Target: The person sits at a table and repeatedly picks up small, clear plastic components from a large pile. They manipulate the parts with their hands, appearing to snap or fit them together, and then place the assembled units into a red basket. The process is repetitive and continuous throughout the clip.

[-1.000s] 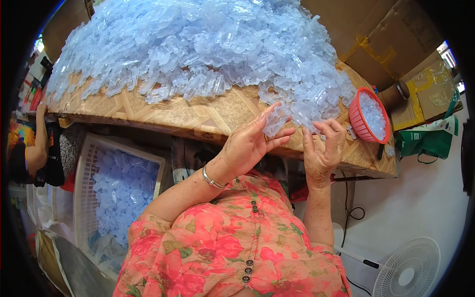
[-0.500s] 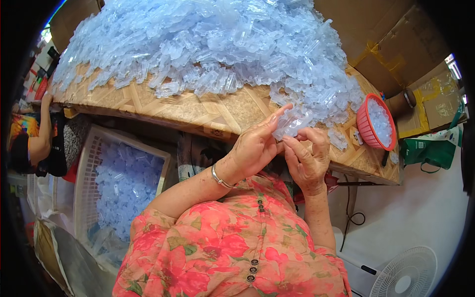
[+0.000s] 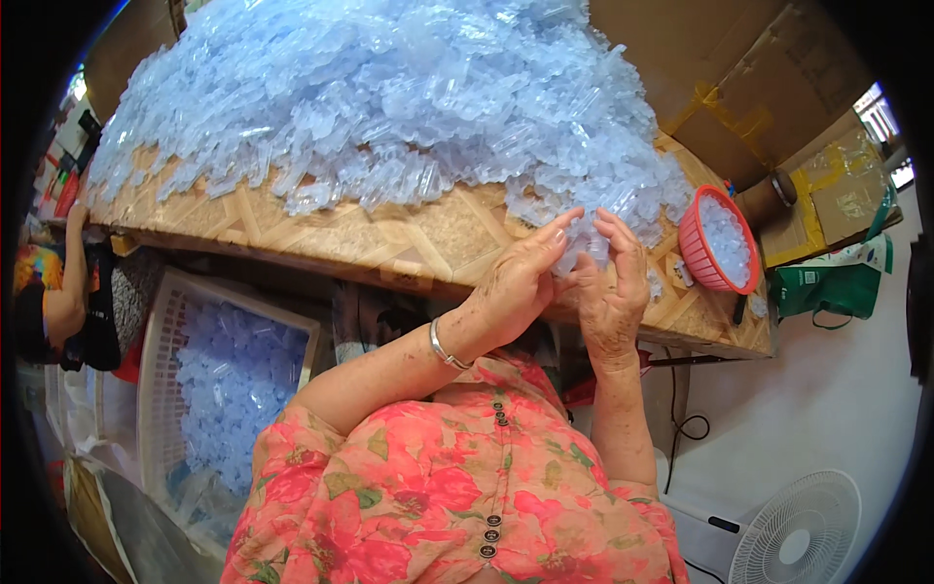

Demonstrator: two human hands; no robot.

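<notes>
Both hands meet at the table's near edge around a clear, bluish molded plastic piece. My left hand, with a silver bangle at the wrist, is closed on its left side, thumb and fingers pointing up and right. My right hand grips it from the right with bent fingers. The piece's lower part is hidden by the fingers. Just beyond lies a large heap of similar clear plastic pieces, spread over the wood-patterned table.
A red plastic basket of small clear pieces stands at the table's right end. Below left, a white crate holds many more. Cardboard boxes, a green bag and a white fan are at right. Another person's arm shows far left.
My right hand's fingers have risen and now reach up along the plastic piece, instead of pinching at its lower edge. The whole view has shifted slightly.
</notes>
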